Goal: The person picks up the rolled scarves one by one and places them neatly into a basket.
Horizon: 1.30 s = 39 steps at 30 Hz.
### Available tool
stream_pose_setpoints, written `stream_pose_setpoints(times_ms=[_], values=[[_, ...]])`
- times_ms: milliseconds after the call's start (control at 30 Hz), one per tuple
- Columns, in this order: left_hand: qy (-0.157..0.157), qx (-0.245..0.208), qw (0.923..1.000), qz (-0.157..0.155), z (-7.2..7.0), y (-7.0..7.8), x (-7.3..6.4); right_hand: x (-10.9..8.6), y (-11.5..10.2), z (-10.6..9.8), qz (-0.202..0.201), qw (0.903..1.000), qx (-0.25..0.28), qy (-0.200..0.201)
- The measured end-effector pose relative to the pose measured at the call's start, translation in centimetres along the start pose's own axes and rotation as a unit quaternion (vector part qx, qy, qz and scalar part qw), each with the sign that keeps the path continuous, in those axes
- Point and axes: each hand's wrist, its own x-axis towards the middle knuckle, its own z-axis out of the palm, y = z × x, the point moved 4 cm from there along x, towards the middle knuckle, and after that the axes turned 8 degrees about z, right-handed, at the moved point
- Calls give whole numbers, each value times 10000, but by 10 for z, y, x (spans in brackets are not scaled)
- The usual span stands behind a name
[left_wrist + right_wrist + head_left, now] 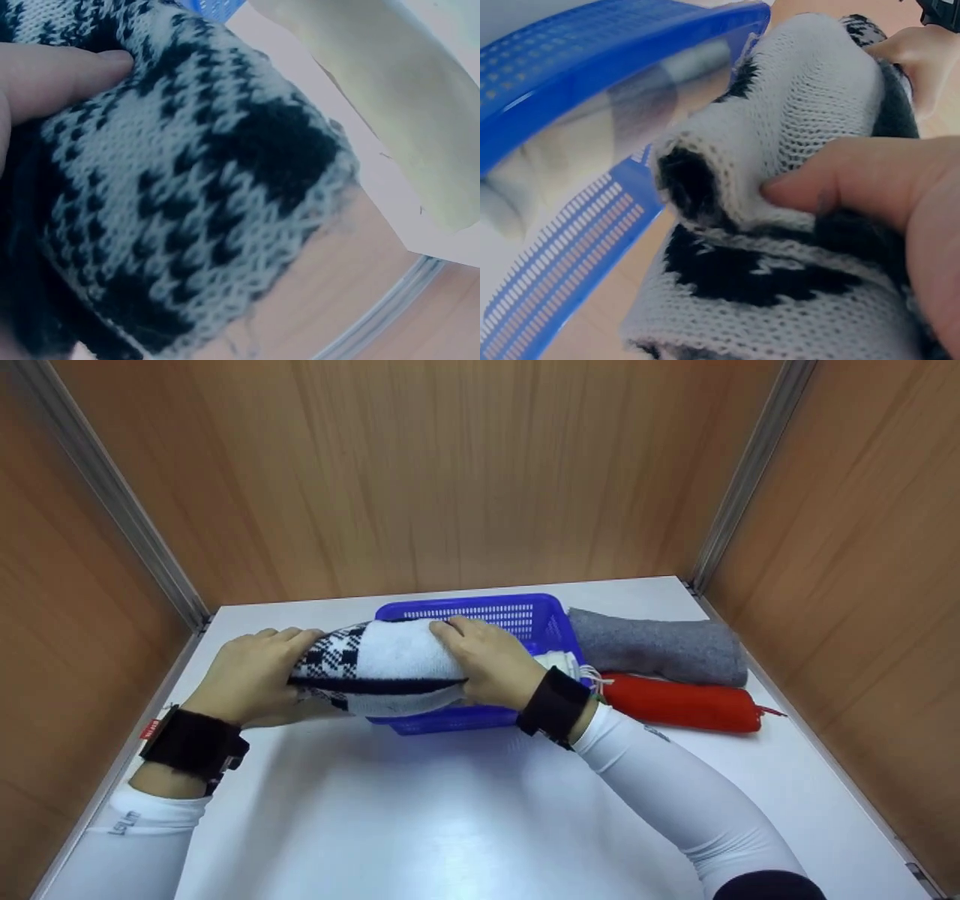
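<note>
Both hands hold a folded black-and-white knitted scarf (409,656) above the front left part of a blue plastic basket (551,619). The left hand (255,675) grips its houndstooth-patterned end; the left wrist view shows one finger lying on the knit (195,172). At the mostly white end, the right hand (495,660) pinches the fold, thumb on the near side in the right wrist view, where the rolled edge (690,184) shows. A white cloth (559,662) with stringy ends lies at the basket's right side. The scarf and hands hide much of the basket's inside.
Right of the basket lie a grey rolled cloth (660,649) and a red roll (682,703) with tassels. A pale beige roll (405,112) appears in the left wrist view. Wooden panels (450,472) enclose the white table (450,817) at the back and sides.
</note>
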Motion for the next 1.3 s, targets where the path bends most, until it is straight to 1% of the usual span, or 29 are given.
stream_pose_setpoints(times_ms=[200, 367, 500, 667, 933, 1067, 1300], values=[[-109, 39, 9999, -30, 1, 3, 8, 1, 12, -3, 3, 10000, -32, -32], [-122, 71, 9999, -70, 2, 7, 13, 1, 20, -4, -107, 9994, -262, 216], [-65, 72, 9999, -97, 3, 9, 16, 0, 25, -5, -79, 9987, -403, 300], [3, 77, 9999, -102, 6, 13, 23, -1, 33, -9, 46, 9987, -439, 269], [206, 124, 9997, 4, 9, 19, 34, -3, 45, -14, 113, 9971, -639, 395], [218, 103, 9997, -11, 10, 22, 38, -4, 50, -17, 124, 9963, -691, 496], [211, 205, 9996, -36, 12, 26, 47, -4, 59, -22, 294, 9955, -684, 583]])
